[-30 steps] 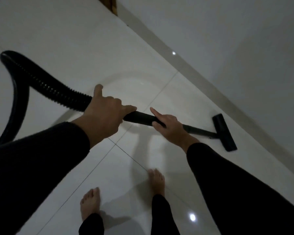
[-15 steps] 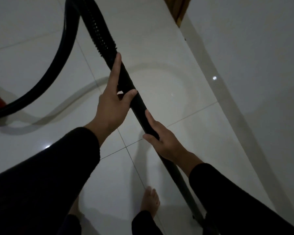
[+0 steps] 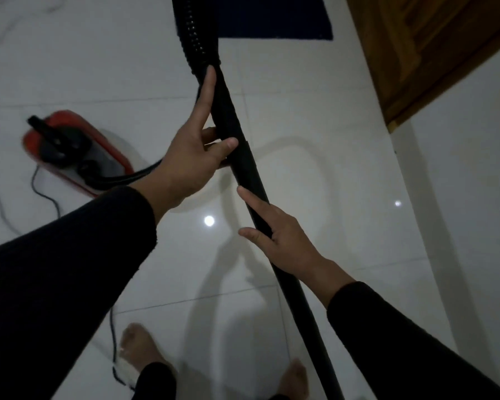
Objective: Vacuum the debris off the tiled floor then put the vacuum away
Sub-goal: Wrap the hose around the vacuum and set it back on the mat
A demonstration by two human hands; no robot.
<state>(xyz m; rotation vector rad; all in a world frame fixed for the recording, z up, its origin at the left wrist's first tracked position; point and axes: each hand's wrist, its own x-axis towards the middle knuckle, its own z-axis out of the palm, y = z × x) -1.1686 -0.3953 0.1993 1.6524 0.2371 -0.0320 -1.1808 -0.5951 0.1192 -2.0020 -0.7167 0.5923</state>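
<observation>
**Black wand in both hands, head out of sight**

Black plastic runs steeply between my hands: the wand (image 3: pixel 244 168) rises to the ribbed hose (image 3: pixel 195 33), its lower end passing out of view by my feet. I judge the sweeping is at or near its end; I see no debris on the tiled floor (image 3: pixel 344 183). Next comes carrying the wand towards the red vacuum body (image 3: pixel 72 148), which sits on the floor towards the left edge of view, without snagging its cord (image 3: pixel 45 194). My left hand (image 3: pixel 191 157) wraps the wand's cuff, forefinger straight up the hose. My right hand (image 3: pixel 283 235) curls around the tube lower down, forefinger extended.
</observation>
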